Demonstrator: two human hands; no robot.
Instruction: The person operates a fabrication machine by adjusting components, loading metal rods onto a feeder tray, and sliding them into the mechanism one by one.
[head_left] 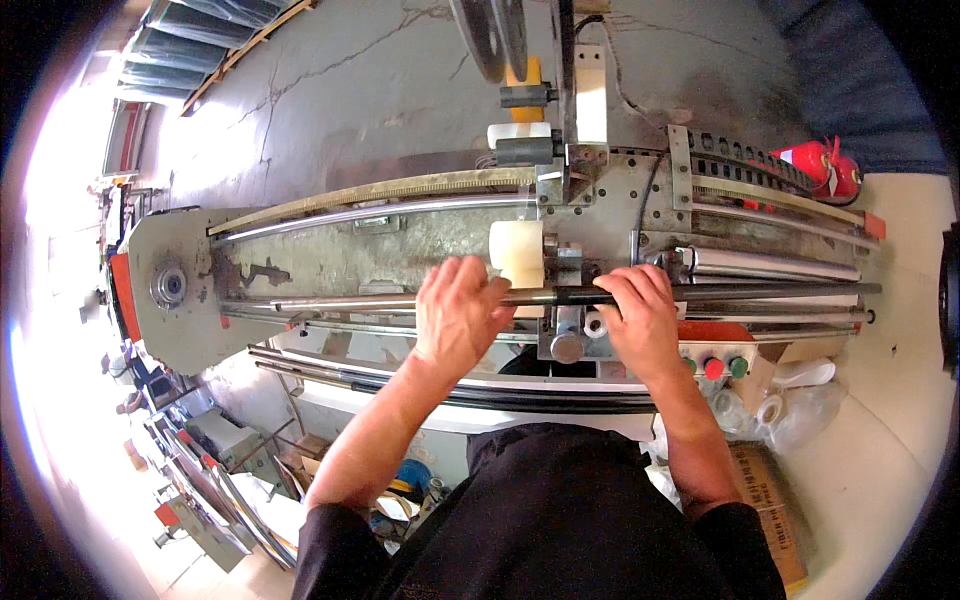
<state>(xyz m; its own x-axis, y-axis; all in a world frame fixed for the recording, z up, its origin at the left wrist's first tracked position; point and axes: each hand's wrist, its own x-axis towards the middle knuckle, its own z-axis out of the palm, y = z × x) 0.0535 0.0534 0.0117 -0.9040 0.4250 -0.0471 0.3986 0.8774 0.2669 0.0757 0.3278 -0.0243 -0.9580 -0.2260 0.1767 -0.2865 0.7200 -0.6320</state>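
A long rod lies level across the machine's front, a bare metal rod (360,302) on the left and a black tube (770,292) on the right. The two look in line, with a dark band between my hands. Closed over the metal part is my left hand (455,310), its knuckles up. My right hand (640,315) grips the black tube, its thumb on the near side. Behind the rod, between the hands, sits a cream-coloured roller (517,248) on the machine's carriage (615,180). A round metal knob (567,347) projects just in front of the rod.
The machine's grey end plate (185,335) stands at the left. Spare dark rods (480,390) lie along the near side. Red and green push buttons (713,367) are by my right forearm. Fire extinguishers (845,175) stand far right, a cardboard box (765,490) near right.
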